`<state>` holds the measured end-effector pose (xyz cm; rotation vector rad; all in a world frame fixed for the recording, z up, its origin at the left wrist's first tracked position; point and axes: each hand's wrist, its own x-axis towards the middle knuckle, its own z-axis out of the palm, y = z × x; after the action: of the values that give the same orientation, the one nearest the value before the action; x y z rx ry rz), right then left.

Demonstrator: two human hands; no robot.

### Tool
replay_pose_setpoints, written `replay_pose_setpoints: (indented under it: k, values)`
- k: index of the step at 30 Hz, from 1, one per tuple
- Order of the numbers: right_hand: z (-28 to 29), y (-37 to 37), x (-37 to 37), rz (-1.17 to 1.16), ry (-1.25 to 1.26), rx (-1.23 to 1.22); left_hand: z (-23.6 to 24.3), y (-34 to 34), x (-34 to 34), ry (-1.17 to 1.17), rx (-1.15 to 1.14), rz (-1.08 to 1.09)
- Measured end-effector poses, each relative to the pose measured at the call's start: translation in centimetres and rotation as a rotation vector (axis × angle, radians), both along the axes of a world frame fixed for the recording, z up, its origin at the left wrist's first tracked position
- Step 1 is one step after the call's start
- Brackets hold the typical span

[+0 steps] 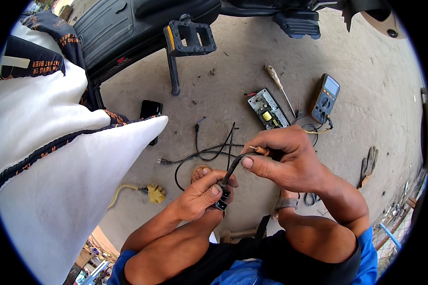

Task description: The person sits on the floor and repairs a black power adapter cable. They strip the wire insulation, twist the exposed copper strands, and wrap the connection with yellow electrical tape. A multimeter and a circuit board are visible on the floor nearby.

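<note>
My left hand [204,194] grips a black cable [232,166] just above its black plastic connector [221,202], which has a dark socket face. My right hand [283,159] pinches the same cable farther along and also holds an orange test probe [261,150], its metal tip pointing left beside the cable. Beyond my hands lie an open circuit board in a housing [266,109], a pale-handled screwdriver [277,80] and a multimeter [324,97] with leads attached. Loops of black cable with a plug [164,161] rest on the concrete.
A dark vehicle with a pedal [189,37] stands at the top. White padded fabric [57,166] fills the left, partly covering a black phone [150,108]. A yellow plug [156,193] lies low left, a glove [368,166] at right. Wire mesh [392,228] borders the lower right.
</note>
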<state>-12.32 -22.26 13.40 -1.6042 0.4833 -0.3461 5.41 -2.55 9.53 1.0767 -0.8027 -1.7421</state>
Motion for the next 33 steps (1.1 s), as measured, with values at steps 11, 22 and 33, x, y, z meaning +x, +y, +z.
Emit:
replay_pose_setpoints:
  k: [11, 22, 33]
  values:
    - [-0.1, -0.1, -0.8, 0.005, 0.013, -0.033, -0.2, 0.1, -0.1, 0.023, 0.031, 0.024]
    - [0.3, 0.0, -1.7, -0.112, 0.064, 0.097, -0.5, 0.0, -0.3, 0.123, 0.081, 0.035]
    - [0.4, -0.1, -1.3, -0.03, -0.025, -0.03, -1.0, 0.0, -0.5, 0.088, 0.031, 0.038]
